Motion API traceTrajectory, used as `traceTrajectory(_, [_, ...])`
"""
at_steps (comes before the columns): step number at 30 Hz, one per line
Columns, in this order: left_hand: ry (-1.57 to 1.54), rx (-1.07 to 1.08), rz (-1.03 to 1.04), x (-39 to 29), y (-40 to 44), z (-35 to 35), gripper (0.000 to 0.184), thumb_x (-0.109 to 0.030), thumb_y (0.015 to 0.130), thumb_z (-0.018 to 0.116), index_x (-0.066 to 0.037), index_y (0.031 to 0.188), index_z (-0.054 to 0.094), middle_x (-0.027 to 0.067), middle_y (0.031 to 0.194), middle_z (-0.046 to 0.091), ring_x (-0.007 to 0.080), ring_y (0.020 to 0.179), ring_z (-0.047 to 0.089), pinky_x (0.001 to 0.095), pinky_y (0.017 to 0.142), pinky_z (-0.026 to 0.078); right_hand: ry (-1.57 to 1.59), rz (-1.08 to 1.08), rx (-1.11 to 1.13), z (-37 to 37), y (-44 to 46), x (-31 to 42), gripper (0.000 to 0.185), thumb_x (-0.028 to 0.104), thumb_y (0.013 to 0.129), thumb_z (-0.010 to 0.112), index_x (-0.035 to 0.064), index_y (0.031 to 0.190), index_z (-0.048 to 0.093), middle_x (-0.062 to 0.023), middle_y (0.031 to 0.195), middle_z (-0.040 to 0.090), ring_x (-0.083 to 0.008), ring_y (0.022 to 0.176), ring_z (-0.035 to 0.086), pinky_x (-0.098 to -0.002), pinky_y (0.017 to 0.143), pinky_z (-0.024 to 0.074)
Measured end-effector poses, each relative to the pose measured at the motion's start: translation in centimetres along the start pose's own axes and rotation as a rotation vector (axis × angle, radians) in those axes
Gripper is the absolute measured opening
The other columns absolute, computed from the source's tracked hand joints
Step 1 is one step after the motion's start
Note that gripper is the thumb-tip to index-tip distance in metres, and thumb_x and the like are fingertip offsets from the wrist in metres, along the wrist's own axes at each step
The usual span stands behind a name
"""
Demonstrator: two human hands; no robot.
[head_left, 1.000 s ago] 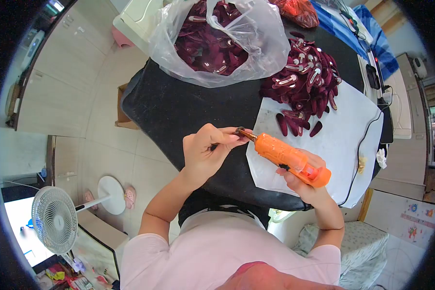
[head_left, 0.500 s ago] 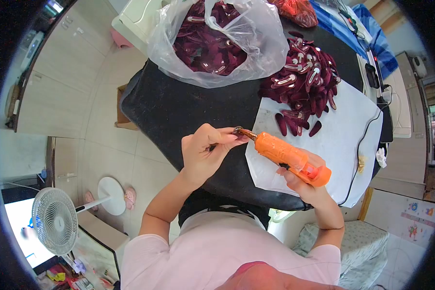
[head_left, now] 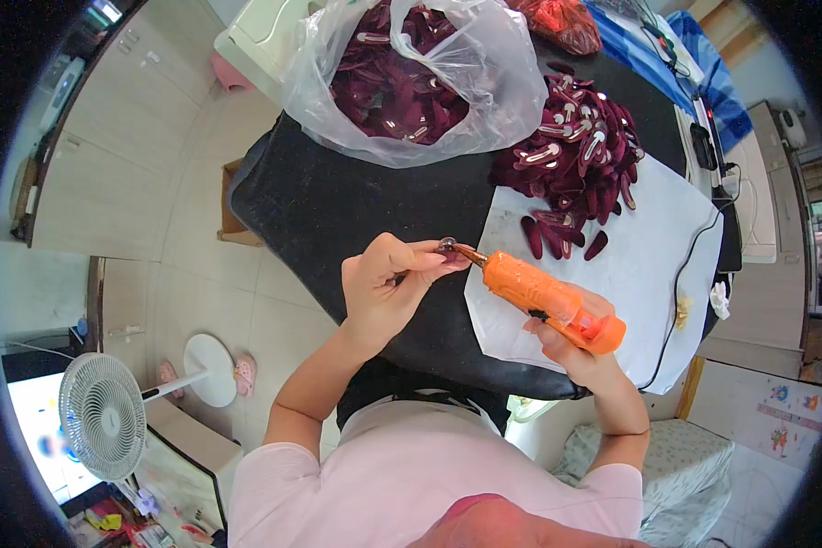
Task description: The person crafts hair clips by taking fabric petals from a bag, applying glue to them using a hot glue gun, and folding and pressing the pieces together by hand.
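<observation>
My left hand (head_left: 381,288) pinches a small dark hair clip (head_left: 447,246) between thumb and fingertips, and the fingers hide part of it. An orange hot glue gun (head_left: 532,290) is gripped in my right hand (head_left: 580,347), its body slanting up to the left. The gun's nozzle (head_left: 470,255) is right at the clip; I cannot tell whether it touches. Beyond the gun, a pile of maroon velvet snap clips (head_left: 583,178) lies partly on white paper (head_left: 521,338), with a few loose ones at its near edge.
A clear plastic bag (head_left: 511,87) full of maroon clip pieces stands on the black table (head_left: 338,219). A black cord (head_left: 680,301) crosses the paper at the right. A red bag (head_left: 566,26) sits at the back. A white fan (head_left: 105,417) stands on the floor at left.
</observation>
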State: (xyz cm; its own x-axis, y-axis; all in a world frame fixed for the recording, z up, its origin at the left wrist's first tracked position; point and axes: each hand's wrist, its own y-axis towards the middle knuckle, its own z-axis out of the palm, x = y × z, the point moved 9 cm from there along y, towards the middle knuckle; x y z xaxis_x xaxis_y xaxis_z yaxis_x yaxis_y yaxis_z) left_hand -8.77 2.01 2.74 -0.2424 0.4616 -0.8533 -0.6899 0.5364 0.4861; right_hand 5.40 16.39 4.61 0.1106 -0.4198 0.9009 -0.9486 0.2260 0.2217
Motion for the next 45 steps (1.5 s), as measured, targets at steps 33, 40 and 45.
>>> traceTrajectory(33, [0.040,-0.003,0.004,-0.1,-0.1,0.0,0.011,0.008,0.081,0.065,0.001,0.087,0.060,0.0182,0.095,0.068,0.0264,0.090,0.068,0.0288,0.076,0.059,-0.020,0.017,0.021,0.0,0.2,0.7,0.021,0.006,0.072,0.067,0.0013,0.092,0.061,-0.0093,0.069,0.053,-0.0251,0.057,0.051,-0.0333,0.052,0.0399])
traceTrajectory(40, [0.024,0.005,0.010,0.0,-0.1,0.1,0.010,0.008,0.081,0.064,0.001,0.087,0.060,0.0185,0.095,0.067,0.0262,0.090,0.068,0.0295,0.078,0.058,-0.031,-0.011,0.013,0.0,0.1,0.6,0.022,0.006,0.072,0.067,0.0006,0.093,0.061,-0.0099,0.070,0.054,-0.0258,0.057,0.052,-0.0332,0.052,0.0410])
traceTrajectory(45, [0.055,0.018,0.019,-0.5,0.2,0.2,0.011,0.008,0.084,0.061,0.001,0.088,0.054,0.0224,0.096,0.067,0.0296,0.088,0.068,0.0368,0.077,0.058,0.021,0.099,-0.007,-0.2,-0.1,-0.2,0.024,0.005,0.071,0.067,-0.0003,0.094,0.061,-0.0101,0.072,0.056,-0.0252,0.058,0.053,-0.0328,0.052,0.0417])
